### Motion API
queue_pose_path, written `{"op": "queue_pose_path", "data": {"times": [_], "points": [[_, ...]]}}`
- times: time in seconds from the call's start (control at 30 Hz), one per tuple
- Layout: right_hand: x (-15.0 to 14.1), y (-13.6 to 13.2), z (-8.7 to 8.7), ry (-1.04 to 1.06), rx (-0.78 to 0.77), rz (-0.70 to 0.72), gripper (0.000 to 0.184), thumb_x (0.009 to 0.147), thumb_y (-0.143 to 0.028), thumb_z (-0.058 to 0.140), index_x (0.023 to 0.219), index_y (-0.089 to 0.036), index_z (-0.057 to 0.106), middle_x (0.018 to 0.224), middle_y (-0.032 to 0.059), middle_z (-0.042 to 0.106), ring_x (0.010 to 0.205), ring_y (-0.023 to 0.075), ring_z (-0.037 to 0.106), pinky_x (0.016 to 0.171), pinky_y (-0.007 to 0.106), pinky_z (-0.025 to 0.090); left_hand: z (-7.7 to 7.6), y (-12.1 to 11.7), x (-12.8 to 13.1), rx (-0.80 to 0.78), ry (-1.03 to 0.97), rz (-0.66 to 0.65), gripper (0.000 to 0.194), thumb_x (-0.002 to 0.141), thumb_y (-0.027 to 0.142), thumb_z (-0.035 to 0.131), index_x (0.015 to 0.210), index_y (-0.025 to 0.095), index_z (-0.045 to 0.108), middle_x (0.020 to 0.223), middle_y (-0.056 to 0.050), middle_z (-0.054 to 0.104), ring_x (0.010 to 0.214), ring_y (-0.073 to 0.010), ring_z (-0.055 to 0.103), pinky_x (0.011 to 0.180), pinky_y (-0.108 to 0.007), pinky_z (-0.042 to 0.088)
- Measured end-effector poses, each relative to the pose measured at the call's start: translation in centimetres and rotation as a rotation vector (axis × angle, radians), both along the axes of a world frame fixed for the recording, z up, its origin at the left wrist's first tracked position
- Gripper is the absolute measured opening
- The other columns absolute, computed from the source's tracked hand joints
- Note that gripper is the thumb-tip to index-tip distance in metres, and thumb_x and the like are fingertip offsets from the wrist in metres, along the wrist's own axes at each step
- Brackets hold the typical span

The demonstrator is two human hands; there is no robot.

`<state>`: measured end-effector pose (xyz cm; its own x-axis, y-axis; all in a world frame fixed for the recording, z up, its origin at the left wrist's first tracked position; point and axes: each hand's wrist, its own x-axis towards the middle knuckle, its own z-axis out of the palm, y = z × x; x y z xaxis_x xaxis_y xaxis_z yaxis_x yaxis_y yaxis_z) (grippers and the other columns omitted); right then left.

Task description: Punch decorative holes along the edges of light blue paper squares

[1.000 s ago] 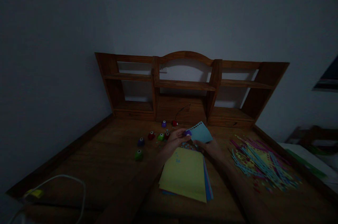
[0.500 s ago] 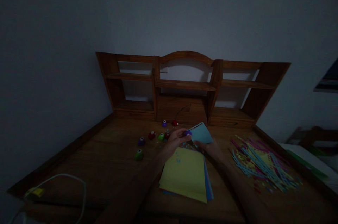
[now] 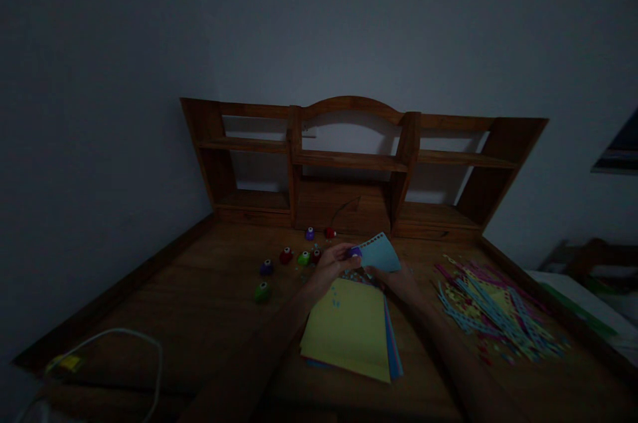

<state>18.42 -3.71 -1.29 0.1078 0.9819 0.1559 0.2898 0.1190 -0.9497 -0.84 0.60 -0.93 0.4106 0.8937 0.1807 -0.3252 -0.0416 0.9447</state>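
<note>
Fingers of L hand hold purple punch at perforated edge of blue sheet, R hand fingers pinch sheet's lower edge, both over table, twd rear edge.

You're in what looks like a home study corner: a wooden tabletop with an arched hutch stands against a plain wall.
</note>
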Motion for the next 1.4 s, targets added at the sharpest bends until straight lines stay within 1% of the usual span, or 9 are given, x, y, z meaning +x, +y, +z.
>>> {"op": "queue_pose_path", "data": {"times": [0.17,0.23,0.33,0.47,0.67,0.8,0.87,1.1,1.4], "points": [[-0.28,-0.22,0.40,0.014,-0.017,0.010,0.036,0.061,-0.045,0.074,0.078,-0.015,0.062,0.058,0.0015,0.061,0.054,0.0175,0.054,0.052,0.028,0.042,-0.10,0.09,0.09,-0.010,0.020,0.026,0.043,0.062,0.028,0.082,0.100,0.017,0.067,0.100,-0.009,0.068,0.090,-0.0215,0.063,0.084,-0.034,0.047],[-0.28,-0.19,0.32,0.009,-0.023,-0.005,0.039,0.061,-0.044,0.075,0.082,-0.015,0.062,0.062,0.0022,0.063,0.055,0.0177,0.055,0.051,0.028,0.042,-0.18,0.16,0.19,0.002,0.020,0.024,0.042,0.063,0.028,0.081,0.100,0.016,0.067,0.098,-0.008,0.068,0.088,-0.0210,0.063,0.083,-0.034,0.047],[-0.23,-0.07,0.03,-0.010,-0.019,-0.029,0.044,0.059,-0.044,0.077,0.089,-0.015,0.062,0.070,0.0046,0.066,0.059,0.0186,0.057,0.051,0.027,0.043,-0.34,0.23,0.39,0.000,0.016,0.078,0.040,0.062,0.027,0.081,0.098,0.015,0.067,0.096,-0.008,0.069,0.087,-0.0206,0.063,0.084,-0.034,0.046],[-0.34,-0.07,-0.10,-0.022,-0.028,-0.046,0.045,0.060,-0.045,0.077,0.090,-0.015,0.061,0.077,0.0065,0.069,0.062,0.0198,0.060,0.052,0.027,0.045,-0.33,0.18,0.42,-0.011,0.027,0.124,0.036,0.062,0.027,0.082,0.094,0.017,0.069,0.095,-0.008,0.070,0.087,-0.0212,0.064,0.083,-0.033,0.046],[-0.31,-0.19,0.20,-0.060,0.009,0.014,0.040,0.069,-0.053,0.069,0.078,-0.014,0.062,0.070,0.0057,0.067,0.058,0.0186,0.059,0.054,0.028,0.046,-0.48,0.54,0.32,-0.036,-0.011,0.090,0.043,0.062,0.031,0.082,0.101,0.017,0.066,0.104,-0.009,0.069,0.096,-0.0227,0.063,0.088,-0.036,0.046],[-0.16,-0.10,0.07,-0.045,0.028,0.014,0.040,0.073,-0.055,0.065,0.063,-0.017,0.057,0.052,0.0011,0.058,0.046,0.0145,0.051,0.046,0.025,0.039,-0.86,0.63,0.67,0.000,0.019,0.055,0.046,0.059,0.029,0.084,0.099,0.017,0.065,0.103,-0.009,0.069,0.093,-0.0215,0.064,0.087,-0.035,0.047],[-0.14,-0.03,-0.04,-0.033,0.054,0.027,0.042,0.075,-0.055,0.063,0.059,-0.018,0.053,0.048,-0.0005,0.055,0.044,0.0136,0.049,0.045,0.024,0.038,-0.86,0.45,0.77,0.010,0.041,0.040,0.045,0.060,0.029,0.084,0.099,0.017,0.065,0.102,-0.008,0.068,0.093,-0.0210,0.064,0.087,-0.034,0.047],[-0.06,0.16,-0.34,-0.032,0.075,0.036,0.044,0.076,-0.057,0.063,0.058,-0.018,0.054,0.047,-0.0009,0.054,0.043,0.0138,0.049,0.045,0.024,0.037,-0.35,0.03,0.59,0.015,0.081,0.032,0.049,0.059,0.032,0.084,0.101,0.017,0.065,0.100,-0.008,0.069,0.091,-0.0204,0.064,0.084,-0.031,0.047],[-0.20,-0.26,0.33,-0.047,0.054,0.029,0.045,0.075,-0.059,0.062,0.058,-0.017,0.054,0.047,-0.0007,0.054,0.044,0.0137,0.049,0.045,0.024,0.037,-0.14,-0.04,0.60,0.003,0.086,0.049,0.048,0.058,0.032,0.085,0.100,0.017,0.065,0.101,-0.008,0.068,0.092,-0.0211,0.063,0.088,-0.034,0.046]]}}
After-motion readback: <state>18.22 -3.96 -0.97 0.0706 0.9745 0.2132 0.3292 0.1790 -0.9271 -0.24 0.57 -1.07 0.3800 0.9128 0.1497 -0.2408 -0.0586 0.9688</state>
